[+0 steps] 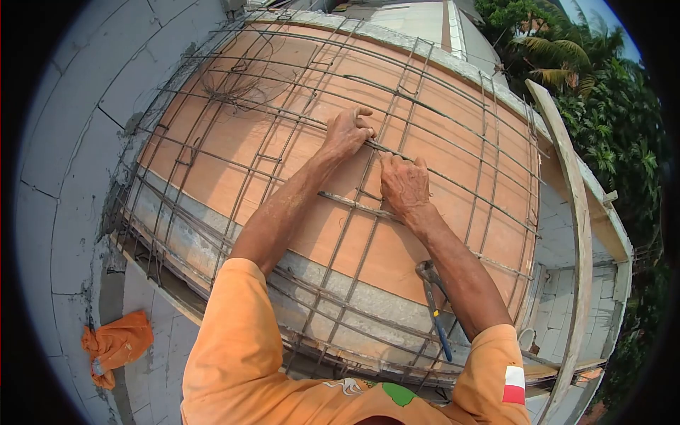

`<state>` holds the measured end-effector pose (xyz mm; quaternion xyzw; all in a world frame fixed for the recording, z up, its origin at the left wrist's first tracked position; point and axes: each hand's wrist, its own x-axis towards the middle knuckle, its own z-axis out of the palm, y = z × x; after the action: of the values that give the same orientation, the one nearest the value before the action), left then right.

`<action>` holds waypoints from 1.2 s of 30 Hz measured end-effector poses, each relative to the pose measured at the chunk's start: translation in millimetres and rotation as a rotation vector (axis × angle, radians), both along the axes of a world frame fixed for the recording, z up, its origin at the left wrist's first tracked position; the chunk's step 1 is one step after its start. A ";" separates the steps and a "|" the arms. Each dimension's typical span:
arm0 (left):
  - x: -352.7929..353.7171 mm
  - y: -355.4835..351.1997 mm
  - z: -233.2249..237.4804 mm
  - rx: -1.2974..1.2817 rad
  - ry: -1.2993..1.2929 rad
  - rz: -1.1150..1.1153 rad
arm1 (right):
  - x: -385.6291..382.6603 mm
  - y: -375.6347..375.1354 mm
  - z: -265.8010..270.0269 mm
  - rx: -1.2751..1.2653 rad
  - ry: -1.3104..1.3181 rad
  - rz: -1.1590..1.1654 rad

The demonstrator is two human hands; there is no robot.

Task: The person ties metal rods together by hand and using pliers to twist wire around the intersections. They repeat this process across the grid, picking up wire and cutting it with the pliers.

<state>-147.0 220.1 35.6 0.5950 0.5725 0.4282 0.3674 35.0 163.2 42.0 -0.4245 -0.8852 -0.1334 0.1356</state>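
A grid of thin steel rebar [450, 182] spans an orange-brown panel. My left hand [347, 132] is at a crossing of the bars, its index finger raised and the other fingers curled against the bar. Just right of it, my right hand [405, 185] is closed, fingertips pressed down at the same bar. Whatever the fingers pinch is too small or hidden to make out. Below my right forearm, pincers [434, 312] with blue and yellow handles lean on the grid.
A tangle of thin wire [237, 88] lies on the bars at upper left. Grey block wall [78, 177] rises on the left, with an orange cloth [119, 345] below. A long wooden plank [577, 234] stands along the right side, with trees [609, 120] beyond.
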 end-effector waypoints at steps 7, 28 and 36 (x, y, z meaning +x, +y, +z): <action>-5.4 -4.9 -10.9 0.120 -0.185 -0.060 | -0.9 17.8 15.5 -0.054 0.110 0.063; 0.8 -16.4 -10.9 0.199 -0.139 -0.158 | -17.8 78.3 53.2 -0.012 -0.055 0.261; 0.6 -12.1 -19.3 0.275 -0.093 -0.138 | -0.4 90.3 53.4 -0.326 0.251 0.202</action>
<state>-146.5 207.9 16.3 0.6571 0.4485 0.5033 0.3374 34.6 253.6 95.4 -0.3634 -0.9093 0.0796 0.1867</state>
